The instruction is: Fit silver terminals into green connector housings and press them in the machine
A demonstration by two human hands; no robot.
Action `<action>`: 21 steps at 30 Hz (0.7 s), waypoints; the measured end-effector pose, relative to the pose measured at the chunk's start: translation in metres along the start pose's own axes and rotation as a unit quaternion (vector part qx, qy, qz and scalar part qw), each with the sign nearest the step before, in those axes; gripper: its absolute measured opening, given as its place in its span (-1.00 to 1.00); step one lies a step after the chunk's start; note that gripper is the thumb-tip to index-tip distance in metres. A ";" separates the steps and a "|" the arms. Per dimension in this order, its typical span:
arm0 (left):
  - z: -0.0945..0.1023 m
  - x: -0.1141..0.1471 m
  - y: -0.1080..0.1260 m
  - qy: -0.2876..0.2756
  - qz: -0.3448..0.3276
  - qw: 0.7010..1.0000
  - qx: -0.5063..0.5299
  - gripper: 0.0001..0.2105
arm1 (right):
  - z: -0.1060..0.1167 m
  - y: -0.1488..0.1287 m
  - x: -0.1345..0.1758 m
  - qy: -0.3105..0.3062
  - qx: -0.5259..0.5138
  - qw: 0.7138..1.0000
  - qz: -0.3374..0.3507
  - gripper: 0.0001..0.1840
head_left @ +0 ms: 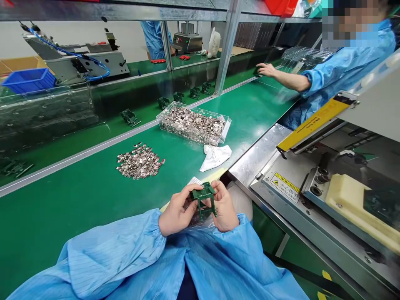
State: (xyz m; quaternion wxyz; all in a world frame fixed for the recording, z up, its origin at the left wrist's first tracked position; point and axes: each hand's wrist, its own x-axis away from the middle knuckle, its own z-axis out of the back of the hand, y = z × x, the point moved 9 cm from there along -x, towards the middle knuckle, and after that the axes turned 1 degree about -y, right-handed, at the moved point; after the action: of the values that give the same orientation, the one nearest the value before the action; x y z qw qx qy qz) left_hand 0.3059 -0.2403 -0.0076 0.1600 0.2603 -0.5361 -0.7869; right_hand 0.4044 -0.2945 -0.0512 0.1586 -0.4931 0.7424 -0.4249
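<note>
Bright, diffuse illumination from sources out of view casts soft shadows; pale glare marks the green tabletop (93, 200) and the steel plate (256, 154). Wide-angle distortion stretches the machine (346, 196) at the right edge. The green part (204, 192) appears reasonably sharp, whereas pixelation and blur obscure the co-worker (350, 77).

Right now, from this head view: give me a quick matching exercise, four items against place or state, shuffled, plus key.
Things:
1. green frame
2. clear tray
3. heap of silvery pieces
4. blue bin

Place or state:
A. at the upper left of the view
B. held between the left hand and right hand
C. filled with small metal bits
D. loose on the green tabletop

Pairs: 1-B, 2-C, 3-D, 4-A
</note>
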 end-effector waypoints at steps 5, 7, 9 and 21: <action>-0.016 -0.011 0.008 -0.076 0.075 0.990 0.091 -0.69 | 0.011 -0.028 0.013 -0.109 0.155 0.981 0.042 -0.40; -0.024 -0.017 0.013 -0.099 0.094 0.987 0.081 -0.67 | 0.014 -0.055 0.027 -0.133 0.269 0.947 0.116 -0.16; -0.037 -0.026 0.025 -0.133 0.084 0.986 0.062 -0.65 | 0.020 -0.084 0.047 -0.117 0.363 0.903 0.199 -0.11; -0.235 -0.153 0.168 -0.324 -0.245 0.913 -0.043 -0.23 | 0.211 -0.243 0.265 0.473 0.267 0.671 0.505 -0.37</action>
State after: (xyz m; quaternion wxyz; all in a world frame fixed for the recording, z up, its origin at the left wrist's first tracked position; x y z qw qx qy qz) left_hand 0.5627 -0.4008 0.1163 -0.2091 0.1075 -0.4431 -0.8651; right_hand 0.5651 -0.6615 0.0642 0.1015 0.2867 0.7090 -0.6362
